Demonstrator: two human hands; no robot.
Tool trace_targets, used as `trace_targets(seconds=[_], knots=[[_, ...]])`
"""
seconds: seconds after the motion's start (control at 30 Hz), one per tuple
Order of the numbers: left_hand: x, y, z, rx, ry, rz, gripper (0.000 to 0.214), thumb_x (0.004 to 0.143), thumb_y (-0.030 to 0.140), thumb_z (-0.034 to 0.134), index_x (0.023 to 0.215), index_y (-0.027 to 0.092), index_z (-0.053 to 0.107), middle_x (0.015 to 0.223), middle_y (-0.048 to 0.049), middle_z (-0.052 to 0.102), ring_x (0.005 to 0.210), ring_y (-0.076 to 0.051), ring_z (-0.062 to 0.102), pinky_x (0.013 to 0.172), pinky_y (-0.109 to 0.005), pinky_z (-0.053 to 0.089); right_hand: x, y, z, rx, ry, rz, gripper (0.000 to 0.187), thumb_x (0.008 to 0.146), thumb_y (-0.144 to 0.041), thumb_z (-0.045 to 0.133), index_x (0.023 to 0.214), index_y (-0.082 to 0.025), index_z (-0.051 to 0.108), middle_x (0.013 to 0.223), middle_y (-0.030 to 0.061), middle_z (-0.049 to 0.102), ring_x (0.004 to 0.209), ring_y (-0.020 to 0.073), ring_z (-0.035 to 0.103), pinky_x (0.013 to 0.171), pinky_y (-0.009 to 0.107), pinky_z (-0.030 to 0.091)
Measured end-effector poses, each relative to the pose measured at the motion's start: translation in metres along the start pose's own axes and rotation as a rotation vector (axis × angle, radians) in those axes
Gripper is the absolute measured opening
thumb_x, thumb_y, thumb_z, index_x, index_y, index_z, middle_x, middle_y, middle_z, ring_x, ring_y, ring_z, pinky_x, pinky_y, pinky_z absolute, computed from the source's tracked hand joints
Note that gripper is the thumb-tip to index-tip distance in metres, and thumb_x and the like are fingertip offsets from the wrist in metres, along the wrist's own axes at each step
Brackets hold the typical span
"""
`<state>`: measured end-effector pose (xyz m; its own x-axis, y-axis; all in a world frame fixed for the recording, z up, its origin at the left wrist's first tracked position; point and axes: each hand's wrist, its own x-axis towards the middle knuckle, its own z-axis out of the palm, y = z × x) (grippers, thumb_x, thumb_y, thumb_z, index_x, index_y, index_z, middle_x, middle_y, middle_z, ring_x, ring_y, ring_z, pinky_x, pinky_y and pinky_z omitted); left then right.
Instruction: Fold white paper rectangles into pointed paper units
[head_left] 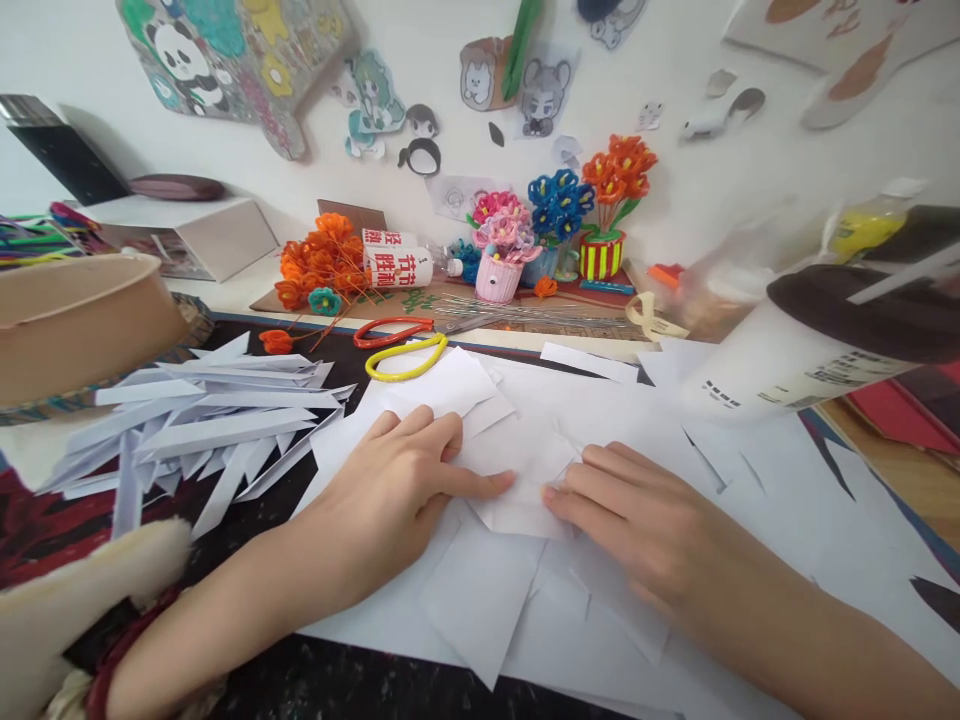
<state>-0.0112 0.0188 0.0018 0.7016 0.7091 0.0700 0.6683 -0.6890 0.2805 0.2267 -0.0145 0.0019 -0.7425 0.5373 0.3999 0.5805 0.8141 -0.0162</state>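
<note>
A small piece of white paper (525, 512) lies between my two hands, on top of several loose white sheets (480, 600). My left hand (416, 465) has its fingers curled under and its thumb stretched along the paper's left part. Its fingertips are hidden from view. My right hand (637, 520) grips the paper's right side, thumb and bent fingers pressed together. To the left is a pile of folded white paper strips (217, 420). Beyond my left hand lie scissors (405, 358) with one red and one yellow handle, partly over the paper.
A large cup with a dark lid (862, 310) and straw stands at the right. A round tan container (82, 300) is at the left. Along the back are orange craft flowers (322, 255), a lying bottle (405, 265) and a pink flower pot (498, 278).
</note>
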Motion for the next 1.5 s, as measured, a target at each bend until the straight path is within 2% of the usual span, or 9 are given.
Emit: trace_targets(seconds=[0.37, 0.6, 0.83, 0.9, 0.97, 1.07, 1.2, 1.33, 1.5], knots=[[0.002, -0.001, -0.005, 0.006, 0.062, 0.009, 0.052, 0.089, 0.002, 0.046, 0.112, 0.044, 0.067, 0.078, 0.0003, 0.052, 0.077, -0.016, 0.043, 0.069, -0.032, 0.027, -0.001, 0.000, 0.001, 0.010, -0.021, 0.002, 0.043, 0.081, 0.011, 0.029, 0.079, -0.010, 0.067, 0.067, 0.0067, 0.053, 0.063, 0.0191, 0.044, 0.056, 0.032, 0.036], [0.001, -0.002, -0.006, 0.037, 0.108, 0.030, 0.051, 0.084, 0.001, 0.047, 0.104, 0.041, 0.072, 0.075, 0.0003, 0.055, 0.074, -0.017, 0.042, 0.066, -0.032, 0.025, -0.003, 0.000, 0.003, 0.010, -0.024, 0.025, 0.040, 0.083, 0.009, 0.030, 0.077, -0.012, 0.064, 0.067, 0.0057, 0.051, 0.063, 0.0186, 0.041, 0.057, 0.031, 0.032], [-0.001, 0.004, -0.006, 0.106, 0.371, 0.177, 0.038, 0.087, 0.003, 0.044, 0.094, 0.025, 0.074, 0.079, -0.0044, 0.055, 0.075, -0.019, 0.043, 0.066, -0.033, 0.028, -0.004, -0.001, 0.001, 0.019, -0.029, 0.026, 0.040, 0.082, 0.009, 0.030, 0.076, -0.012, 0.064, 0.067, 0.0053, 0.050, 0.063, 0.0184, 0.040, 0.056, 0.031, 0.031], [0.000, 0.007, -0.004, 0.138, 0.371, 0.241, 0.036, 0.090, 0.005, 0.044, 0.105, 0.024, 0.071, 0.083, -0.0052, 0.056, 0.076, -0.019, 0.044, 0.066, -0.033, 0.029, -0.004, -0.001, 0.001, 0.015, -0.020, 0.028, 0.040, 0.085, 0.007, 0.031, 0.076, -0.012, 0.064, 0.067, 0.0050, 0.050, 0.063, 0.0181, 0.039, 0.056, 0.031, 0.031], [0.000, 0.009, -0.002, 0.161, 0.304, 0.270, 0.036, 0.091, 0.007, 0.045, 0.115, 0.025, 0.066, 0.088, -0.0055, 0.058, 0.078, -0.020, 0.045, 0.067, -0.034, 0.030, -0.003, -0.001, 0.002, 0.012, -0.011, 0.025, 0.039, 0.086, 0.006, 0.031, 0.077, -0.011, 0.065, 0.066, 0.0046, 0.049, 0.063, 0.0180, 0.039, 0.056, 0.031, 0.031], [0.001, 0.011, 0.000, 0.197, 0.192, 0.262, 0.038, 0.090, 0.009, 0.046, 0.118, 0.027, 0.064, 0.088, -0.0055, 0.058, 0.079, -0.021, 0.047, 0.068, -0.034, 0.031, -0.003, -0.001, 0.001, 0.026, -0.018, 0.025, 0.037, 0.086, 0.005, 0.033, 0.079, -0.010, 0.065, 0.066, 0.0050, 0.050, 0.063, 0.0183, 0.040, 0.056, 0.031, 0.032], [0.001, 0.011, -0.001, 0.228, 0.124, 0.242, 0.042, 0.087, 0.009, 0.048, 0.122, 0.029, 0.061, 0.087, -0.0057, 0.057, 0.079, -0.022, 0.047, 0.066, -0.035, 0.030, -0.005, 0.000, 0.001, 0.067, -0.043, 0.052, 0.036, 0.086, 0.004, 0.033, 0.084, -0.012, 0.066, 0.070, 0.0066, 0.056, 0.066, 0.0192, 0.045, 0.057, 0.032, 0.036], [0.001, 0.010, -0.001, 0.229, 0.084, 0.232, 0.045, 0.085, 0.008, 0.049, 0.123, 0.029, 0.060, 0.087, -0.0058, 0.056, 0.079, -0.022, 0.046, 0.065, -0.035, 0.028, -0.009, 0.004, -0.003, 0.134, -0.073, 0.100, 0.040, 0.079, 0.007, 0.035, 0.091, -0.015, 0.066, 0.078, 0.0067, 0.061, 0.071, 0.0195, 0.051, 0.061, 0.032, 0.041], [0.001, 0.012, -0.001, 0.221, 0.051, 0.218, 0.044, 0.086, 0.008, 0.048, 0.124, 0.028, 0.059, 0.089, -0.0060, 0.056, 0.079, -0.022, 0.046, 0.066, -0.035, 0.028, -0.010, 0.007, -0.008, 0.149, -0.094, 0.138, 0.055, 0.067, 0.011, 0.035, 0.102, -0.017, 0.066, 0.084, 0.0061, 0.064, 0.074, 0.0198, 0.054, 0.063, 0.032, 0.043]])
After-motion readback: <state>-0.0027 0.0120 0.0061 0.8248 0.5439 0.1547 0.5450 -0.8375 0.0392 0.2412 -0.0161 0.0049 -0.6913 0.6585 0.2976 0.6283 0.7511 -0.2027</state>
